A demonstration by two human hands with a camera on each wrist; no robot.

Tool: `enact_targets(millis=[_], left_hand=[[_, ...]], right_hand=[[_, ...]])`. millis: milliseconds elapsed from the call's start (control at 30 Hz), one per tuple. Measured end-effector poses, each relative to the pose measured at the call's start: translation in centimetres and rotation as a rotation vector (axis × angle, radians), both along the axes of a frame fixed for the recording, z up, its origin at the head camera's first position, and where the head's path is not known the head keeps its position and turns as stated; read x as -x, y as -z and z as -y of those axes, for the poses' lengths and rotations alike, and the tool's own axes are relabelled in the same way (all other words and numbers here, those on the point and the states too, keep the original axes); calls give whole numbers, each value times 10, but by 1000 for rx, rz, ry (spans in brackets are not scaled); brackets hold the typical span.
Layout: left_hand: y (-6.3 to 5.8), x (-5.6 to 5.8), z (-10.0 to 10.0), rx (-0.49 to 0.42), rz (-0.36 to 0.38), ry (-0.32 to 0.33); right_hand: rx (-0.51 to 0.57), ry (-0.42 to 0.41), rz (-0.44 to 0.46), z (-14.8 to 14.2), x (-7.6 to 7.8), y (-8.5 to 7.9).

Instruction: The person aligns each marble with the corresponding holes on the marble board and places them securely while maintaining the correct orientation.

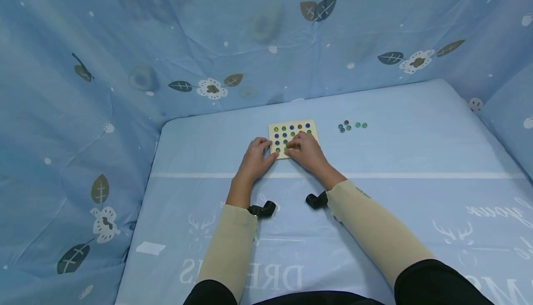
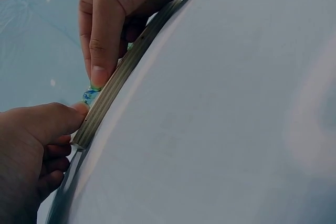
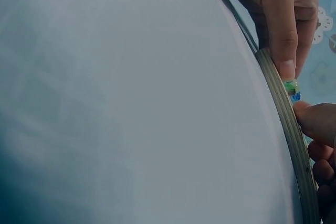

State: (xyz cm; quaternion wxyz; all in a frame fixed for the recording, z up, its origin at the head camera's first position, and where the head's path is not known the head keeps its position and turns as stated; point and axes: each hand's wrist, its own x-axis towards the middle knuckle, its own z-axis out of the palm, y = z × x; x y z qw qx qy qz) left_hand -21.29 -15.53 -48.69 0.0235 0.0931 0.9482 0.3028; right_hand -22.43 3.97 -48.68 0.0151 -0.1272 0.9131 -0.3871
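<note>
A pale wooden board (image 1: 281, 132) carries rows of blue, green and brownish glass marbles. My left hand (image 1: 254, 159) holds its left side, thumb at the near corner and fingers along the edge. Over the board's right part is my right hand (image 1: 309, 153), its fingers curled and thumb tip low near the front row. In the left wrist view the right hand (image 2: 113, 14) pinches a greenish marble (image 2: 94, 86) by the front edge, close to the left thumb. The right hand covers several board places.
Several loose marbles (image 1: 349, 127), green, bluish and one reddish, lie right of the board. A light blue printed cloth (image 1: 416, 143) covers the surface. Patterned fabric (image 1: 266, 41) hangs behind and at both sides. A white patch (image 1: 151, 248) lies at the left front.
</note>
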Motion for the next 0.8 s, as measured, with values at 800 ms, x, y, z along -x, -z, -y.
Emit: enact_targets(millis=[800], left_hand=[[2,1,2,-21,-9,23]], right_hand=[[25,-3,9,-1,0,-1]])
